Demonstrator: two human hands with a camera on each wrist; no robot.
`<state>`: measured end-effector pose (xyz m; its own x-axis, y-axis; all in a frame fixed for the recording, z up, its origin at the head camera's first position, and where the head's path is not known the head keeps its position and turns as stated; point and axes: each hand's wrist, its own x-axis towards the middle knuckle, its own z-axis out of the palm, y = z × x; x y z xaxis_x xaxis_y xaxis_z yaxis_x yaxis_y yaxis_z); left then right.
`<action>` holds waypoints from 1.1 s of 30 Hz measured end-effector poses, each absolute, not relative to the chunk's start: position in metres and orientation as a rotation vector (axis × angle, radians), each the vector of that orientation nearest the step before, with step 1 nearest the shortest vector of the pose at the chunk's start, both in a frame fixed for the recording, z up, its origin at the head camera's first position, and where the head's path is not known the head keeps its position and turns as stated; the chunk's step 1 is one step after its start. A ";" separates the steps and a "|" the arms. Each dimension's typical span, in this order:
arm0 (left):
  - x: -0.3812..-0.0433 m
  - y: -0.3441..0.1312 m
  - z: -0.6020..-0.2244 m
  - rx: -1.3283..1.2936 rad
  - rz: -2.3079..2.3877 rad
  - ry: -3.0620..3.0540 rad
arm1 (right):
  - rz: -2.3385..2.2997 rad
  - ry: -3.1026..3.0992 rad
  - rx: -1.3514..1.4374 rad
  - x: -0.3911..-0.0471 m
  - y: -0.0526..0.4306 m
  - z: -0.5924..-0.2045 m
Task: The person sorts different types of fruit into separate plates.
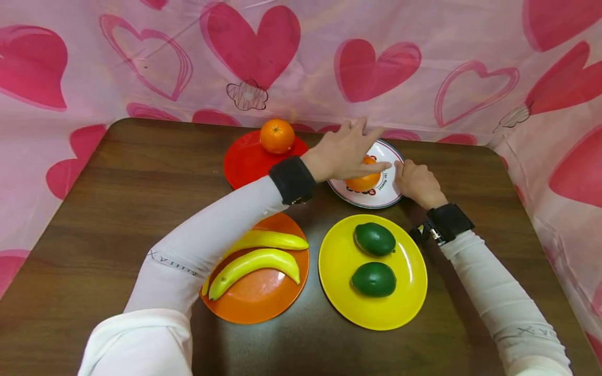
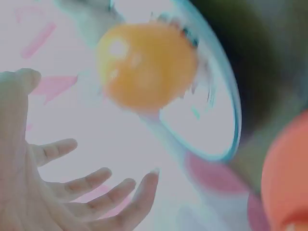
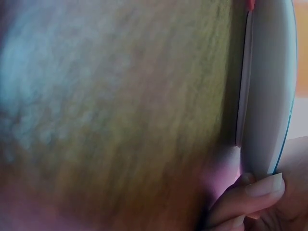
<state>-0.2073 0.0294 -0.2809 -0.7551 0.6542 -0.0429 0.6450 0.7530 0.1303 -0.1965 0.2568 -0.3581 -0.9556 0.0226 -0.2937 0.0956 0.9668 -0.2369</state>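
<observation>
My left hand reaches over the white plate with its fingers spread. On that plate sits an orange, partly hidden by the hand in the head view. A gap shows between my left fingers and the orange in the left wrist view. At the plate's right side, my right hand holds the rim. The right wrist view shows a thumb against the edge of the white plate, with curled fingers beside it; part of the grip is out of frame.
A red plate bears another orange at the back. Nearer me, yellow bananas lie on an orange plate. Two green lime-like fruits lie on a yellow plate. A heart-printed cloth hangs behind the wooden table.
</observation>
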 end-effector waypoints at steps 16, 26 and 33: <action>-0.237 -0.078 -0.266 0.811 0.192 3.003 | -0.384 2.825 0.087 -0.194 0.258 -0.358; -0.247 -0.103 -0.313 0.659 0.136 2.909 | -0.402 2.825 0.064 -0.193 0.256 -0.363; -0.252 -0.108 -0.325 0.638 0.184 2.917 | -0.428 2.826 0.065 -0.194 0.254 -0.363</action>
